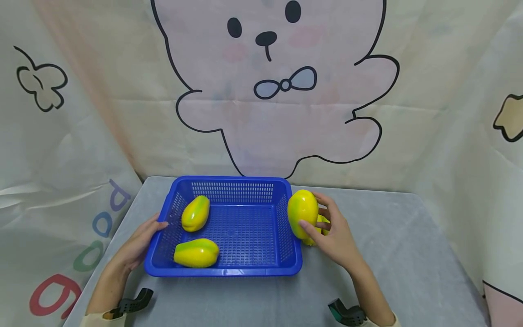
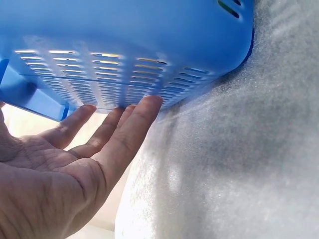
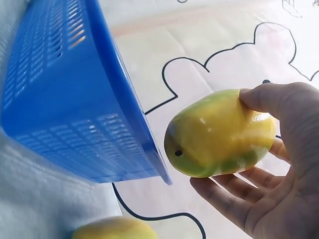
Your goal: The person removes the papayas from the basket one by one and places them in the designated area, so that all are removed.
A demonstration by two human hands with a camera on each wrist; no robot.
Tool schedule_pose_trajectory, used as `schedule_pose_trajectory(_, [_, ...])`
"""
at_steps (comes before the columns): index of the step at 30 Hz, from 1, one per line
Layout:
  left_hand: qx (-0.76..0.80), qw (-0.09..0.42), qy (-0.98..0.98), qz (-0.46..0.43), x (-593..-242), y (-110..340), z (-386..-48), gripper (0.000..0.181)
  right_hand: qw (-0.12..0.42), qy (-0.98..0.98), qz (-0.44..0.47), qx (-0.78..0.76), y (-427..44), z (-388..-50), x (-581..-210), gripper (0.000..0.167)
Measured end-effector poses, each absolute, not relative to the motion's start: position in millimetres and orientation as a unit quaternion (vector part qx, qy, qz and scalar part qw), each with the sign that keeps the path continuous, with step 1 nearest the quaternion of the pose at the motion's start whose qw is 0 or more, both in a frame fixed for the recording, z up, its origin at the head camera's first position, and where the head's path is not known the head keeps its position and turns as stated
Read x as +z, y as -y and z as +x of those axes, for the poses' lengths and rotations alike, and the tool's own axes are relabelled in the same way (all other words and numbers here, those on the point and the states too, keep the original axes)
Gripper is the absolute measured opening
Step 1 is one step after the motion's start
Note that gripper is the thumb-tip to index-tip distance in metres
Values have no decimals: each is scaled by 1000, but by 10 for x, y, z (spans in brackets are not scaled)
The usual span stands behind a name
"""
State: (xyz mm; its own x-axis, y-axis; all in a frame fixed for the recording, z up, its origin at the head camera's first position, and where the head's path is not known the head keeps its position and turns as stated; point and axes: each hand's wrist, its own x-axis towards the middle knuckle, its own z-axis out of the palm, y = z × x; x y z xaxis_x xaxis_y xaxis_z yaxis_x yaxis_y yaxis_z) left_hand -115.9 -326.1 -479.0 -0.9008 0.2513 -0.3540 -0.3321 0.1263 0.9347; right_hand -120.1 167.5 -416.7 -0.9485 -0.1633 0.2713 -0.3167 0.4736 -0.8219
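A blue plastic basket stands on the table. My left hand holds its left side, thumb over the rim. In the left wrist view the fingers of that hand lie against the slotted outer wall. Just at the basket's right rim, my right hand grips a yellow-green papaya between thumb and fingers. The right wrist view shows this papaya raised beside the basket wall. Inside the basket lie two more papayas, one toward the back and one in front.
Another papaya rests on the table right of the basket, partly hidden by the right hand and the held fruit. A grey cloth covers the table. Behind it hangs a curtain printed with a cartoon bear.
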Motion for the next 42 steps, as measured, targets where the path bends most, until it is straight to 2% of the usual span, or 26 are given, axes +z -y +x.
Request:
schedule_pose_trajectory(28, [656,220,-721,-38,-4788,3268,-1147,72,84,874,101,467,-2080,-1148,-4307,72])
schedule_pose_trajectory(42, [658,220,-719,-41,-4794,3238,-1150,72,104,891,67,436,-2371,-1103,-4412,72])
